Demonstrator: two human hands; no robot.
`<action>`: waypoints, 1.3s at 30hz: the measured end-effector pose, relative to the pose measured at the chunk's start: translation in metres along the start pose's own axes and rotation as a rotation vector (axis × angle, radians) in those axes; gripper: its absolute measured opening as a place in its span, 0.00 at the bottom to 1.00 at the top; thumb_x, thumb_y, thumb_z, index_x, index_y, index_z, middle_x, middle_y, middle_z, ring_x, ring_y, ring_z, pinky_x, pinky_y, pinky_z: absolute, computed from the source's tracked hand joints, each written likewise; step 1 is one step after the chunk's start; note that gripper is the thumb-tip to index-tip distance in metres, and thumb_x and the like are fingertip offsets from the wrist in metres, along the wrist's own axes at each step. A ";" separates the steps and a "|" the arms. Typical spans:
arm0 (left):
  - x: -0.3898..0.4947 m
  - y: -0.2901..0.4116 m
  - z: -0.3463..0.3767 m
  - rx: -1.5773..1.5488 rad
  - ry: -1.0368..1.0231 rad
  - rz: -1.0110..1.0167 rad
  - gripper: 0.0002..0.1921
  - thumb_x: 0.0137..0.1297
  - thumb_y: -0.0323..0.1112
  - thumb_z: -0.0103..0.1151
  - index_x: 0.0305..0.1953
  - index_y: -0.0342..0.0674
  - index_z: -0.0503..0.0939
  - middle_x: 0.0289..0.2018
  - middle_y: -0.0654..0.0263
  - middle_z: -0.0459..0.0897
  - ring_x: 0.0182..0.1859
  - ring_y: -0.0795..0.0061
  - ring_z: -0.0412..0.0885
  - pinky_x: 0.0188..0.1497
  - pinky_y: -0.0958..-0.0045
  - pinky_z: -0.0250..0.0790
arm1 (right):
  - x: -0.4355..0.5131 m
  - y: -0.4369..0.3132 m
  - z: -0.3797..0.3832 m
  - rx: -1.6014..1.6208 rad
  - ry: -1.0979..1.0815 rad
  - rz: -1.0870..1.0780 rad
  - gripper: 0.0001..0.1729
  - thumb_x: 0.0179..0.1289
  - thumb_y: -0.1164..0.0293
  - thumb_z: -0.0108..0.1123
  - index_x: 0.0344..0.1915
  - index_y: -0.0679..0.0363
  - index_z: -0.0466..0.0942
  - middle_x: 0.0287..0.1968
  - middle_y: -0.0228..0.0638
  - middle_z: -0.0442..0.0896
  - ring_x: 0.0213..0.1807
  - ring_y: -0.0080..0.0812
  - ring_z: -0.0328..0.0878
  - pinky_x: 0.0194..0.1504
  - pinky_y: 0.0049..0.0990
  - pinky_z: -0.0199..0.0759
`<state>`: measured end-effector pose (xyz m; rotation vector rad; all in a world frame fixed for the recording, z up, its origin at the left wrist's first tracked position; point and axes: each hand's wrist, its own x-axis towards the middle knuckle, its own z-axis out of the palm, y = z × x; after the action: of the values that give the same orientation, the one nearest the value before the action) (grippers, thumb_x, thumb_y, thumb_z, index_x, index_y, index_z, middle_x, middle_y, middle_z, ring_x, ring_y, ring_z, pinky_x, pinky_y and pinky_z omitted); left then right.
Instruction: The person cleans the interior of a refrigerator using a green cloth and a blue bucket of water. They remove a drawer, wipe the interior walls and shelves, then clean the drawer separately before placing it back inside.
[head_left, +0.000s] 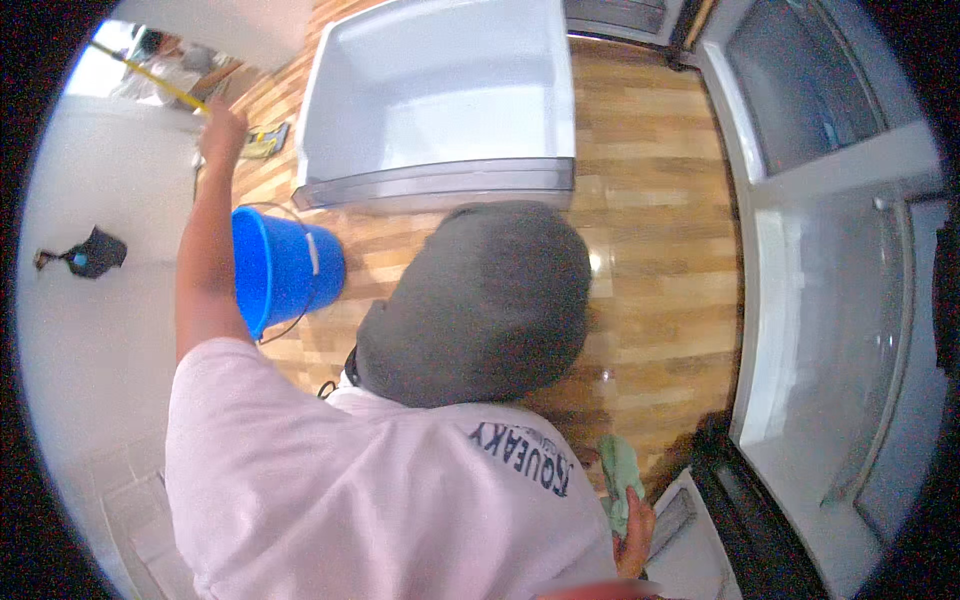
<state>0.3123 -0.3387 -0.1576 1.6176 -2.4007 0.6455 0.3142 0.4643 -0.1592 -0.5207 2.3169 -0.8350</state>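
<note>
My left hand (223, 139) reaches forward at the upper left, its fingers closed around a thin yellow rod (161, 84). Below that forearm stands a blue plastic bucket (326, 259) with a wire handle. At the lower right, my right hand (637, 529) grips a pale green cloth (619, 469) close to the wood-look floor. In front of me, a large white drawer-like bin (442, 90) with a translucent grey front edge rests on the floor. My pink shirt and what looks like my knee in dark grey cloth fill the lower middle.
White appliance parts with glass-like panels (825, 315) stand along the right. A white frame (694, 544) lies beside my right hand. At the upper left, another person (176, 71) in light clothing is partly visible, near a yellow-and-grey item (266, 141). A pale wall (112, 330) borders the left.
</note>
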 end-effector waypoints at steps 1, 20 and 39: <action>-0.006 0.019 -0.024 -0.254 0.202 0.098 0.25 0.60 0.50 0.50 0.55 0.45 0.64 0.46 0.49 0.76 0.47 0.47 0.76 0.49 0.50 0.67 | -0.004 -0.005 0.001 0.024 0.062 -0.084 0.33 0.51 0.79 0.51 0.62 0.59 0.63 0.51 0.53 0.71 0.53 0.51 0.66 0.57 0.35 0.59; -0.428 0.386 -0.224 -0.743 -2.392 2.066 0.31 0.63 0.39 0.55 0.64 0.38 0.56 0.58 0.59 0.66 0.59 0.68 0.65 0.63 0.66 0.56 | 0.057 -0.066 -0.019 1.065 0.594 0.252 0.21 0.66 0.66 0.44 0.58 0.60 0.66 0.59 0.41 0.68 0.60 0.39 0.66 0.61 0.33 0.58; -0.388 0.486 -0.124 -1.025 -1.251 1.884 0.13 0.63 0.40 0.52 0.42 0.36 0.74 0.33 0.53 0.79 0.37 0.61 0.78 0.41 0.67 0.68 | 0.283 -0.006 0.042 1.989 0.639 0.109 0.34 0.67 0.42 0.32 0.61 0.53 0.61 0.58 0.36 0.69 0.59 0.36 0.67 0.57 0.41 0.64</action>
<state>0.0097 0.1954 -0.3169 -1.3135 -3.0555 -1.7321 0.1353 0.2895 -0.2983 0.8188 0.7965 -2.7133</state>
